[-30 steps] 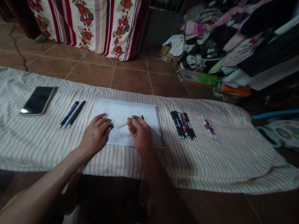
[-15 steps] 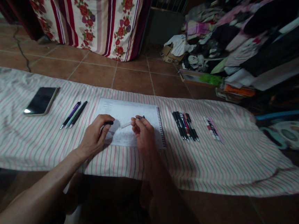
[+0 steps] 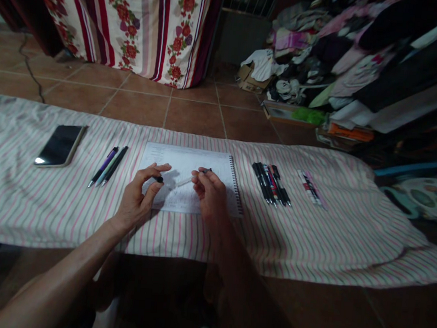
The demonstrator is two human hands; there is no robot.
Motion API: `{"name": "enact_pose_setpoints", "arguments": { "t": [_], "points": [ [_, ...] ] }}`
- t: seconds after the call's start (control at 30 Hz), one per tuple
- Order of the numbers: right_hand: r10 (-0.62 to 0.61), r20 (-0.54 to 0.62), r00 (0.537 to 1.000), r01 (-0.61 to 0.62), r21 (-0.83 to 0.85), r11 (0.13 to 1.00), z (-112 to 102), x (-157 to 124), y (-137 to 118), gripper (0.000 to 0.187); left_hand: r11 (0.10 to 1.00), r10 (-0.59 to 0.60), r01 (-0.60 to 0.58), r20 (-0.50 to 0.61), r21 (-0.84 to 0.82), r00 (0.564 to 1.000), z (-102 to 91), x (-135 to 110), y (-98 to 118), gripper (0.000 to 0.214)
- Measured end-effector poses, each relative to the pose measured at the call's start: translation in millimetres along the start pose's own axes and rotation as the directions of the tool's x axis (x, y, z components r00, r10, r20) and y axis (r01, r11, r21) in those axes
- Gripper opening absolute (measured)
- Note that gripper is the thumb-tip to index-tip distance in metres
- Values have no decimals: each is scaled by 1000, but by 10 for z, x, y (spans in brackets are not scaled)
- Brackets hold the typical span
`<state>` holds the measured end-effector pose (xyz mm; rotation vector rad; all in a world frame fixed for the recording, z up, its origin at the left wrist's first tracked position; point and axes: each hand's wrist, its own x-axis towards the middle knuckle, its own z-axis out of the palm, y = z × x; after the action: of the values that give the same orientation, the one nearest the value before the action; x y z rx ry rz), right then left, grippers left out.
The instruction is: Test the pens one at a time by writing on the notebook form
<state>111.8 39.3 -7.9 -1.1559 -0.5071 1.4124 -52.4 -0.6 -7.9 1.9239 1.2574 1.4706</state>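
Note:
My left hand [image 3: 138,193] is over the left part of a spiral notebook [image 3: 189,154], its index finger raised and its thumb lower. A small black pen cap [image 3: 158,178] sits among its fingers. My right hand [image 3: 212,191] pinches a slim pen [image 3: 185,182] with a pale, see-through barrel and a dark end. The pen's pale part points left toward the cap, apart from it. Writing covers much of the notebook's white page, and its coil runs down the right side.
On the striped cloth [image 3: 181,237] lie a phone [image 3: 60,145] and a few pens [image 3: 108,167] to the left. Several dark pens [image 3: 271,184] are right of the notebook, with white and pink pens [image 3: 311,189] beyond. Clothes [image 3: 261,65] are heaped on the tiled floor.
My left hand's fingers have spread, the index finger lifting and the thumb parting from the cap. My right hand keeps its pinch on the pen almost unmoved.

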Motion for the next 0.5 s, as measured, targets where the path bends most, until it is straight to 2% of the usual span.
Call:
{"name": "enact_pose_setpoints", "arguments": {
  "t": [0.1,0.3,0.43,0.5],
  "points": [
    [-15,-6,1000,15,-9,1000,-4,4,2,18,998,-59,59,-12,-22,998,8,-19,-13,13],
    [-31,-17,999,31,8,999,8,-12,-35,17,990,-85,81,-30,-113,996,39,-20,-37,16],
    [-36,-18,999,37,28,999,8,-22,-58,17,986,-167,167,-88,-14,982,42,-1,-39,17],
    [-43,-18,999,43,36,998,3,-25,-68,17,970,-229,234,-66,73,971,29,10,-32,21]
  ]
}}
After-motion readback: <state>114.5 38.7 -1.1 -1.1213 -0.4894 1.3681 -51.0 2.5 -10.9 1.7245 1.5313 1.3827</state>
